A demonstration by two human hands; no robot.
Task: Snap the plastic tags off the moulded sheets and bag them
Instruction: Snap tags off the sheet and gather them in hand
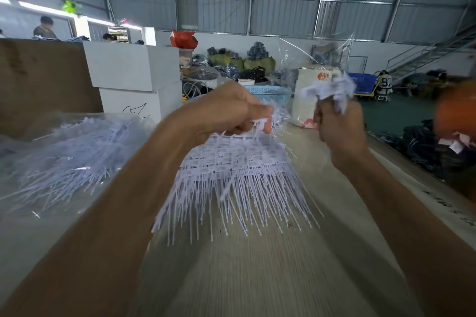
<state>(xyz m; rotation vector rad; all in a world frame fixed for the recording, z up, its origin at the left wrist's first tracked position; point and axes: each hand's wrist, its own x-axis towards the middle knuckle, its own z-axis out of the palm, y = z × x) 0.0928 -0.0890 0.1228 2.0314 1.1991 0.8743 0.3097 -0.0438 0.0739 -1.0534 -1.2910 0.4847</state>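
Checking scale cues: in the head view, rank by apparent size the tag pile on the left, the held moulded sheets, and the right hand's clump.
1. Tag pile and moulded sheets: similar, nearness differs, so unranked.
2. Clump in the right hand: clearly smallest.

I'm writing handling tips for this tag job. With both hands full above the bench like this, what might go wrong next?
1. The left hand grips the moulded sheets only at the top edge; the hanging stack could slip from that grip or fan apart.
2. The right hand holds a loose clump of snapped tags; some may drop onto the bench before bagging.
3. The thin tails could tangle.
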